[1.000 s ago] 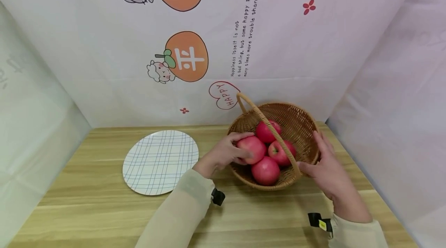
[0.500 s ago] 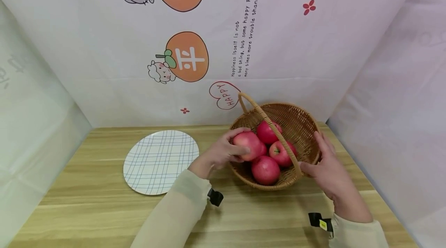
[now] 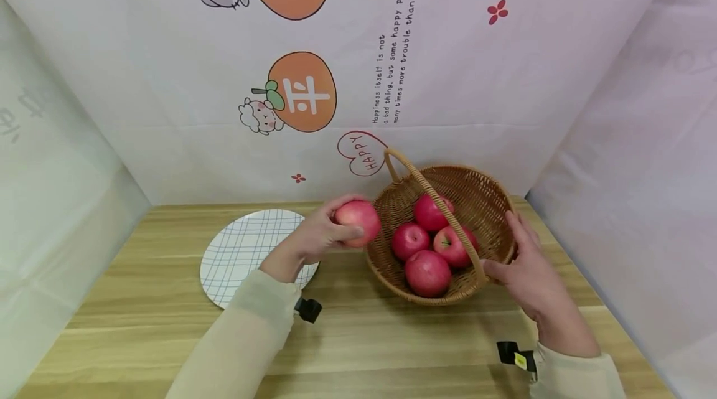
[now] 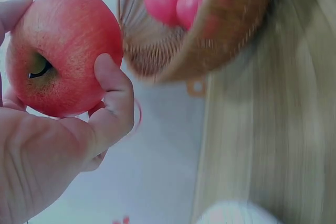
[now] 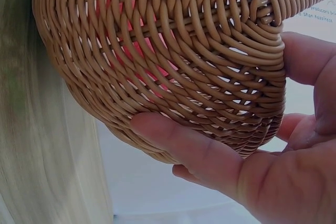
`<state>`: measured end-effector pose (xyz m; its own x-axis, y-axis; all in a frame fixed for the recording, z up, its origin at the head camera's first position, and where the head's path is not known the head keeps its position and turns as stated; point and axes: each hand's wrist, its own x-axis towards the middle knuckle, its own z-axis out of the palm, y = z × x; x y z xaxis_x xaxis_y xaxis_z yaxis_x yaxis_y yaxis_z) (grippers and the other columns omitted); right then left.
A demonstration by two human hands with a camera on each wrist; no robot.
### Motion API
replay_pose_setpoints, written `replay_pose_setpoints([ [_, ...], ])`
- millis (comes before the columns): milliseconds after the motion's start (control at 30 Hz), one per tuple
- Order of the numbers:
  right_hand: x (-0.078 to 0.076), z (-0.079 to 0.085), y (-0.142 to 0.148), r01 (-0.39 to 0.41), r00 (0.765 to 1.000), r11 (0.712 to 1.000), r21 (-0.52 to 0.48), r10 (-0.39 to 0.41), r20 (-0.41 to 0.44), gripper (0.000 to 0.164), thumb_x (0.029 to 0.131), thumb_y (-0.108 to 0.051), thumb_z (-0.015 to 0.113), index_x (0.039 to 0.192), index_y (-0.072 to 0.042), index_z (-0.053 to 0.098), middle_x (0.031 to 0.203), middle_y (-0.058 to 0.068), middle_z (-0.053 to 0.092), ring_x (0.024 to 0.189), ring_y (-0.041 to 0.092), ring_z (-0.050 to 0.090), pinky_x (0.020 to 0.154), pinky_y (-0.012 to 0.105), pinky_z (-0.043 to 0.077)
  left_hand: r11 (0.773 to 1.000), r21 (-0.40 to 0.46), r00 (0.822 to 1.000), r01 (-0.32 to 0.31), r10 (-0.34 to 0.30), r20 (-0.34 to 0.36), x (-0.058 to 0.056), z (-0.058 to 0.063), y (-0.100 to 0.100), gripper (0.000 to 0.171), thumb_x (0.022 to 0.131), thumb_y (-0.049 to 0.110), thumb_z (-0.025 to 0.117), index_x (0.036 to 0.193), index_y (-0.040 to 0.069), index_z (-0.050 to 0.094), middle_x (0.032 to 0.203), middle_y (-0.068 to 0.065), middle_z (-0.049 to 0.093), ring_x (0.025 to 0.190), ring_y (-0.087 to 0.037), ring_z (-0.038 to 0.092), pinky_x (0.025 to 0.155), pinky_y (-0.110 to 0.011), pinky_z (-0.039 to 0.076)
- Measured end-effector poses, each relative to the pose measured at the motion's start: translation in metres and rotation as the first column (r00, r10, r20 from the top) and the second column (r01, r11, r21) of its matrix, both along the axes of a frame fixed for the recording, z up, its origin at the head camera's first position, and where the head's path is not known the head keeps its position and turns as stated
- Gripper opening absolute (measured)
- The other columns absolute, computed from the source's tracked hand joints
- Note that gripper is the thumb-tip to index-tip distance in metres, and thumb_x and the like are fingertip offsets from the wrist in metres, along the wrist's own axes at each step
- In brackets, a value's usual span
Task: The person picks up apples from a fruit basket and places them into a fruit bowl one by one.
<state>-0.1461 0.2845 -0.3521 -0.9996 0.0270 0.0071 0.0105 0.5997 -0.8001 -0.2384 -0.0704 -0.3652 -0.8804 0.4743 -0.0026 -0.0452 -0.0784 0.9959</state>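
Note:
In the head view my left hand [image 3: 322,234] holds a red apple [image 3: 361,223] in the air, between the basket and the plate. Fingers and thumb wrap around this apple [image 4: 65,53], and its stem hollow faces the left wrist camera. Several more red apples [image 3: 427,273] lie inside a brown wicker basket [image 3: 484,203] with an arched handle [image 3: 422,184]. On the basket's right side my right hand [image 3: 532,274] grips the wall near the rim, its thumb by the handle's base. From the right wrist, fingers [image 5: 184,142] press against the outer weave [image 5: 173,77].
A white plate [image 3: 232,262] with a blue grid pattern lies on the wood-grain table [image 3: 358,337], left of the basket and partly behind the left arm. White printed cloth [image 3: 448,75] stands behind the table, with pale cloth walls on both sides.
My left hand has lifted an apple out of the basket and carried it left, past the rim. Another apple now shows beneath where it lay. The right hand and basket have stayed put.

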Motion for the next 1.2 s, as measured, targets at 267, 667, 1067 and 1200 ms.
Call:
replay_pose_setpoints([
  [267, 0.0, 0.001, 0.002, 0.001, 1.0, 1.0, 0.004, -0.001, -0.008, 0.107, 0.089, -0.008, 0.072, 0.16, -0.024, -0.007, 0.163, 0.009, -0.021, 0.141, 0.055, -0.002, 0.106, 0.073, 0.015, 0.977, -0.165, 0.99, -0.139, 0.14, -0.009, -0.006, -0.009, -0.05, 0.07, 0.081, 0.007, 0.079, 0.144, 0.02, 0.052, 0.141, -0.018, 0.042, 0.11, -0.038, 0.055, 0.075, -0.041, 0.056],
  [667, 0.001, -0.001, 0.006, -0.011, 1.0, 1.0, 0.001, 0.011, 0.003, 0.107, 0.09, -0.01, 0.072, 0.16, -0.024, -0.009, 0.162, 0.01, -0.023, 0.141, 0.056, -0.002, 0.105, 0.073, 0.018, 0.841, -0.48, 0.967, -0.25, 0.236, -0.092, -0.019, -0.027, -0.136, 0.076, 0.085, 0.012, 0.074, 0.153, 0.015, 0.04, 0.144, -0.021, 0.038, 0.112, -0.041, 0.05, 0.078, -0.043, 0.055],
  [1067, 0.0, -0.002, 0.005, 0.002, 1.0, 1.0, 0.03, -0.002, -0.008, 0.106, 0.09, -0.013, 0.073, 0.16, -0.021, -0.006, 0.162, 0.013, -0.02, 0.141, 0.057, 0.002, 0.106, 0.073, 0.017, 0.727, -0.61, 0.946, -0.314, 0.296, -0.135, -0.028, -0.041, -0.165, 0.081, 0.088, 0.016, 0.073, 0.156, 0.01, 0.031, 0.149, -0.026, 0.033, 0.124, -0.045, 0.043, 0.097, -0.054, 0.047],
  [1200, -0.001, -0.002, 0.002, -0.003, 1.0, 1.0, 0.016, 0.004, -0.012, 0.107, 0.09, -0.01, 0.073, 0.16, -0.02, -0.007, 0.162, 0.013, -0.02, 0.141, 0.056, 0.001, 0.106, 0.072, 0.018, 0.701, -0.639, 0.941, -0.317, 0.32, -0.115, -0.029, -0.042, -0.167, 0.08, 0.088, 0.02, 0.074, 0.156, 0.01, 0.031, 0.149, -0.025, 0.033, 0.125, -0.046, 0.04, 0.098, -0.055, 0.045],
])
